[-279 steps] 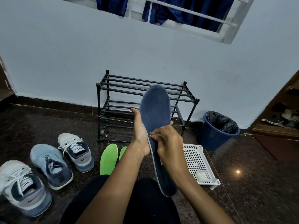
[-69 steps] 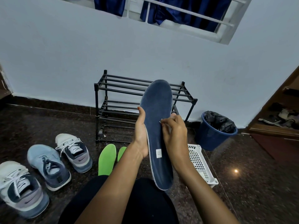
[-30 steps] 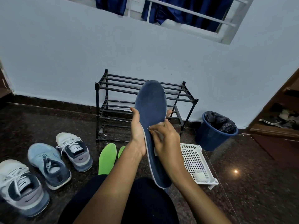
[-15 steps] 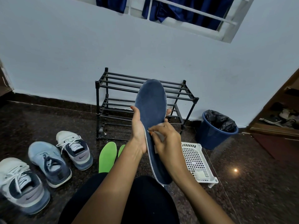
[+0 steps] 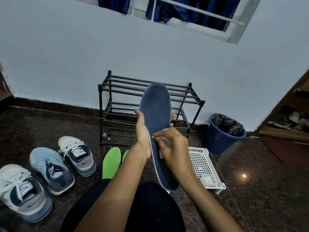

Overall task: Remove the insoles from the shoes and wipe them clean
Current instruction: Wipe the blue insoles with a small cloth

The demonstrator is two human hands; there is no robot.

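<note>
item 1: blue insole (image 5: 155, 111), held upright in the air ahead of the lap, toe end up, in front of the black shoe rack (image 5: 117, 91).
item 2: left grip (image 5: 142, 134), clasped round the blue insole's left edge at mid-length; fingertips show past its right edge.
item 3: right grip (image 5: 173, 144), fingers curled on a white wipe (image 5: 166, 141), which i see pressed to the insole's face.
item 4: green insoles (image 5: 111, 162), two, flat on the dark floor (image 5: 267, 181) left of the arms; one is mostly hidden.
item 5: light blue shoe (image 5: 51, 171), between a far white shoe (image 5: 77, 155) and a near white shoe (image 5: 21, 193), at left.
item 6: white basket (image 5: 200, 164), at right, a white wad (image 5: 206, 180) in its near end; blue bin (image 5: 220, 138) beyond it.
</note>
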